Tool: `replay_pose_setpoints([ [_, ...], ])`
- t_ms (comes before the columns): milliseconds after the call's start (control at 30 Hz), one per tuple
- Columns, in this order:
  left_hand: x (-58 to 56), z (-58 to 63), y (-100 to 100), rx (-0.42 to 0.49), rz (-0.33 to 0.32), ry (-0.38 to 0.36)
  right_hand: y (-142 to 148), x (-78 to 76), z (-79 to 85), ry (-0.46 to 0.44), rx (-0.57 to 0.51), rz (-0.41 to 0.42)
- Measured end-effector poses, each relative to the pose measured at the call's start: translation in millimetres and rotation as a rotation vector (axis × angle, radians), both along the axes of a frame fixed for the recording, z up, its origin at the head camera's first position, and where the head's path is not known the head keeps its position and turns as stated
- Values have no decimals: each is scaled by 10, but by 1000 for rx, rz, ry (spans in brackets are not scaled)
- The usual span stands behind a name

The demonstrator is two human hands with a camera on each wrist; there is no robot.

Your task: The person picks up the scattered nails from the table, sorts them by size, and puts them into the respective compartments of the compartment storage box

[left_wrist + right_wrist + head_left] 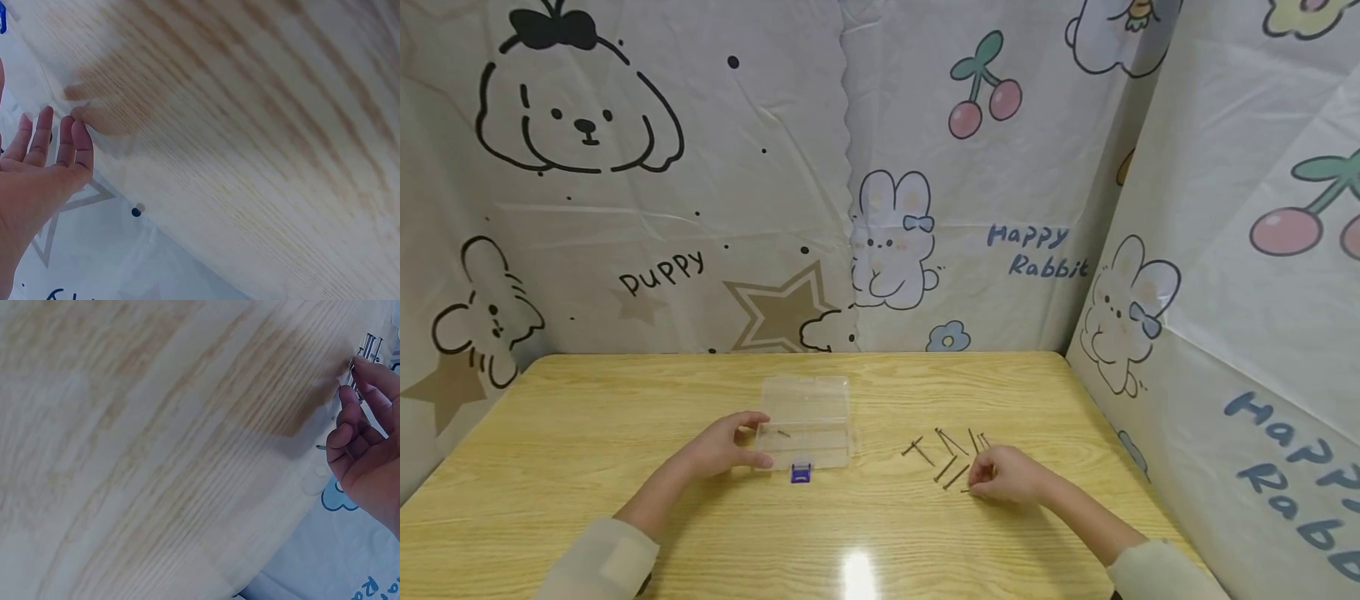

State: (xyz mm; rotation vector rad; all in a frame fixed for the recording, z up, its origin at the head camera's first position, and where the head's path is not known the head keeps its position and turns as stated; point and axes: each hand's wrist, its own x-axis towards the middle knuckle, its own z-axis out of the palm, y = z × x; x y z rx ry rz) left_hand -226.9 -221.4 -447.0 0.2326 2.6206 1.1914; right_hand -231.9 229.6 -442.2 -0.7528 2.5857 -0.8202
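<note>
A clear plastic box (823,454) with a blue latch (801,473) lies on the table, its lid (805,400) folded back. One small nail (784,433) is inside the box. My left hand (730,442) holds the box's left side, thumb near the front corner and fingers farther back. To the right, my right hand (1011,477) has its thumb and forefinger at a nail (966,491) whose end sticks out at the left. The hand covers the rest of that nail. Several loose nails (951,468) lie beside and beyond the right hand.
The light wooden table (625,392) meets a cloth-covered wall (775,208) at its far edge. Another patterned cloth (1225,350) hangs along the right edge. Between the box and the nails is a strip of bare tabletop.
</note>
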Motion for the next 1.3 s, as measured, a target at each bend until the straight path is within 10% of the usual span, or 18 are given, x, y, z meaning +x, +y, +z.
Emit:
replay_pose_setpoints([
  [1300,21,14,-1,11,5,-4,-287,-61,75,-6,-20,-45],
])
